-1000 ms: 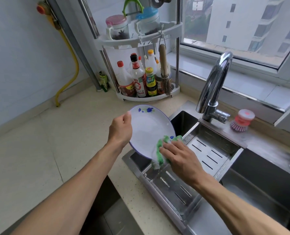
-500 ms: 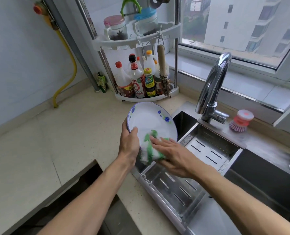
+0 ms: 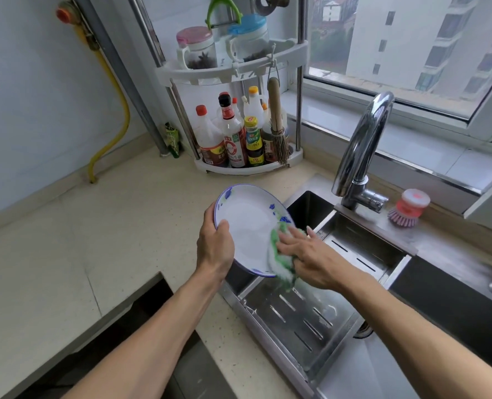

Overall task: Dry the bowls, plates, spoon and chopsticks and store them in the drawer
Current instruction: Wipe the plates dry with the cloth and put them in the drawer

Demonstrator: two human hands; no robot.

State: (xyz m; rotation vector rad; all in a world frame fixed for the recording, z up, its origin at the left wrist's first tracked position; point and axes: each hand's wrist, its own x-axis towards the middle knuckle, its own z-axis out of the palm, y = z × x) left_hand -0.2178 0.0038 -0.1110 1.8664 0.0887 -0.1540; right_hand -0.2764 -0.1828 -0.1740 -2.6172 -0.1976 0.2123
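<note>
A white plate (image 3: 246,223) with a blue rim and blue flower marks is tilted up over the left edge of the sink. My left hand (image 3: 214,247) grips its left rim, thumb on the face. My right hand (image 3: 308,254) presses a green and white cloth (image 3: 279,260) flat against the plate's lower right part, fingers spread straight over the cloth. No bowls, spoon or chopsticks show in this view.
A steel drain tray (image 3: 311,318) lies in the sink under the plate. The tap (image 3: 360,148) rises behind, with a pink dish brush (image 3: 409,208) to its right. A corner rack (image 3: 239,165) holds sauce bottles. An open drawer gap (image 3: 141,326) is below the beige counter (image 3: 66,254).
The plate has been turned in my left hand, the blue flower mark moving round to the right. My right hand with the cloth has slid across the face to the plate's lower right.
</note>
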